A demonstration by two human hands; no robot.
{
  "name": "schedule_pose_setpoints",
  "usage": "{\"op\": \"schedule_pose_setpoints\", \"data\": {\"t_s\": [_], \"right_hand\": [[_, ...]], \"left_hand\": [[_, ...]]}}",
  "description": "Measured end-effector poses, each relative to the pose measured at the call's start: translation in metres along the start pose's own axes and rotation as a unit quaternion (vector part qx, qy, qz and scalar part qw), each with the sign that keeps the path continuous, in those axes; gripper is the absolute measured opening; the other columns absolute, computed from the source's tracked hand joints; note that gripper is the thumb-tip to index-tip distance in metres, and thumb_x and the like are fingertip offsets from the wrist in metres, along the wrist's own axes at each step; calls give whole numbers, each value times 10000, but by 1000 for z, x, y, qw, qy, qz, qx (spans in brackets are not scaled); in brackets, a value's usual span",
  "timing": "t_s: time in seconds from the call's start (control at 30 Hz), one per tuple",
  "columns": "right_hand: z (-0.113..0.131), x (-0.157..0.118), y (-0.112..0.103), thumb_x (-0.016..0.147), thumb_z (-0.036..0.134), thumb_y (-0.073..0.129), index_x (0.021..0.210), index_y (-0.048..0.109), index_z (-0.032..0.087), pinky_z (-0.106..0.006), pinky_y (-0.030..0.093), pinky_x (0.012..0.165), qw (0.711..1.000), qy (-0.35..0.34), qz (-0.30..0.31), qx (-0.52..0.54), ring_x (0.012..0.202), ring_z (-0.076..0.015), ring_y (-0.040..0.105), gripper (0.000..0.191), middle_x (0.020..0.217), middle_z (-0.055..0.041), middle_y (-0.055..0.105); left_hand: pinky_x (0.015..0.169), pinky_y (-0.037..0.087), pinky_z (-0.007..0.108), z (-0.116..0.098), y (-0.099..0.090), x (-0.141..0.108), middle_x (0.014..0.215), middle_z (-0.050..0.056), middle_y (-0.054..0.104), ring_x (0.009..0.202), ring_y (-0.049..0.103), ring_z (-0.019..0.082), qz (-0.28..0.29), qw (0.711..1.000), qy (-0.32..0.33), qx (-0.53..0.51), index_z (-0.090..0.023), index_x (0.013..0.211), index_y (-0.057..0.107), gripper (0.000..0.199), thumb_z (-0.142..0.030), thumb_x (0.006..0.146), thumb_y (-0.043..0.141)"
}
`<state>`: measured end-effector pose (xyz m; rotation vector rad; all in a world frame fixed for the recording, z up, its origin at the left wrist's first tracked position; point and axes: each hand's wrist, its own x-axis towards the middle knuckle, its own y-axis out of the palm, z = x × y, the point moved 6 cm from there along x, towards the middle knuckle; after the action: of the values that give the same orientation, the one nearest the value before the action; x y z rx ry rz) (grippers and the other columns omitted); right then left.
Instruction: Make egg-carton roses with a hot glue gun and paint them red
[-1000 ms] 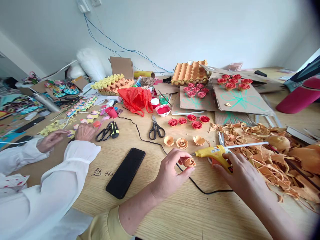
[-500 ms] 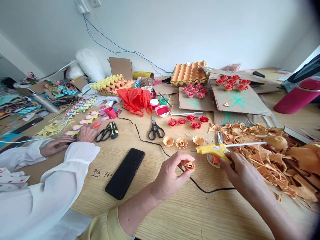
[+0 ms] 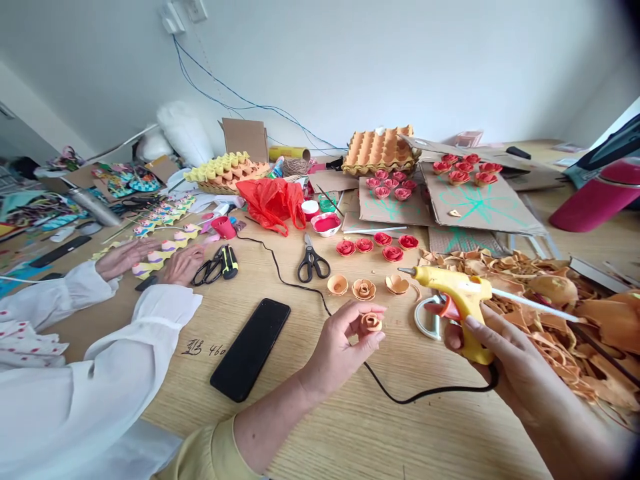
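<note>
Right of the phone, my left hand pinches the bud between thumb and fingers, gap just bud-wide; presumably a light hold to spare the petals. Farther right of the phone, my right hand is wrapped round the gun, fingers by the trigger. Nozzle apart from the bud, probably keeping heat off skin.

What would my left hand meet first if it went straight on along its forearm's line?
Probably the orange petal cup at the right end of the row of three, beyond the small rose in your left hand. Its height is unclear, so it might pass over.
</note>
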<state>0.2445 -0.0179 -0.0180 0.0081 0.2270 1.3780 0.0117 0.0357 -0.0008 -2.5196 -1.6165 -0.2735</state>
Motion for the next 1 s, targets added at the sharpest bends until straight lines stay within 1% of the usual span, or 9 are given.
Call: {"op": "schedule_pose_setpoints", "data": {"t_s": [0.1, 0.2, 0.33, 0.43, 0.53, 0.67, 0.8, 0.9, 1.0], "right_hand": [[2, -2, 5, 906, 534, 691, 1144, 688, 237, -268, 432, 519, 999, 3, 13, 42, 691, -187, 508, 381, 830, -56, 635], [4, -5, 10, 919, 514, 684, 1122, 721, 249, -254, 427, 484, 997, 15, 29, 76, 679, -170, 506, 335, 953, -77, 675], [3, -7, 13, 904, 494, 723, 1121, 723, 235, -231, 448, 480, 992, 35, 31, 115, 621, -156, 474, 338, 772, -42, 621], [3, -9, 16, 882, 482, 754, 1121, 716, 209, -201, 451, 502, 989, 39, 33, 141, 594, -129, 466, 365, 717, -25, 601], [5, -10, 20, 896, 472, 741, 1132, 722, 209, -179, 395, 471, 986, 33, 41, 157, 568, -108, 428, 354, 685, -14, 572], [7, -13, 26, 912, 502, 707, 1012, 728, 229, -207, 250, 407, 985, 33, 60, 161, 515, -106, 349, 292, 590, 5, 494], [8, -17, 31, 954, 634, 558, 976, 703, 231, -258, 110, 404, 988, 24, 97, 117, 427, -86, 218, 429, 509, 17, 466], [6, -20, 35, 956, 711, 445, 960, 684, 230, -299, 102, 427, 990, 23, 121, 72, 411, -100, 188, 537, 483, 8, 477], [4, -22, 35, 937, 739, 438, 958, 681, 235, -329, 142, 461, 992, 15, 126, 25, 431, -129, 223, 560, 488, 1, 482]], "left_hand": [[689, 579, 249, 10, 0, 2, 865, -5, 614, 699, 606, 95, 8, 997, -49, -59, -201, 1145, 692, 315, -175, 835, 742], [733, 561, 256, 12, 1, 3, 869, -4, 612, 709, 617, 91, 31, 986, -93, -134, -197, 1190, 692, 362, -196, 836, 766], [790, 551, 261, 10, 4, 3, 1060, 66, 688, 831, 679, 124, 57, 962, -131, -232, -194, 1217, 721, 368, -244, 857, 777], [867, 566, 307, 9, 6, 2, 1240, 114, 685, 923, 720, 167, 63, 948, -150, -273, -193, 1224, 733, 362, -311, 885, 783], [886, 582, 330, 8, 6, 2, 1221, 114, 702, 942, 740, 187, 65, 953, -133, -266, -198, 1221, 731, 358, -366, 909, 782], [829, 599, 314, 7, 3, 3, 1067, 70, 717, 875, 746, 172, 60, 964, -111, -233, -198, 1160, 731, 323, -321, 877, 824], [840, 596, 297, 3, -4, 7, 959, 25, 687, 834, 730, 142, 43, 977, -78, -195, -212, 1168, 729, 348, -274, 847, 850], [902, 579, 286, -5, -10, 10, 947, 15, 690, 884, 722, 134, 29, 987, -28, -158, -212, 1110, 734, 283, -256, 852, 841], [893, 566, 267, -11, -16, 11, 964, 27, 714, 897, 705, 131, 3, 995, 13, -101, -206, 1099, 717, 249, -257, 876, 815]]}}
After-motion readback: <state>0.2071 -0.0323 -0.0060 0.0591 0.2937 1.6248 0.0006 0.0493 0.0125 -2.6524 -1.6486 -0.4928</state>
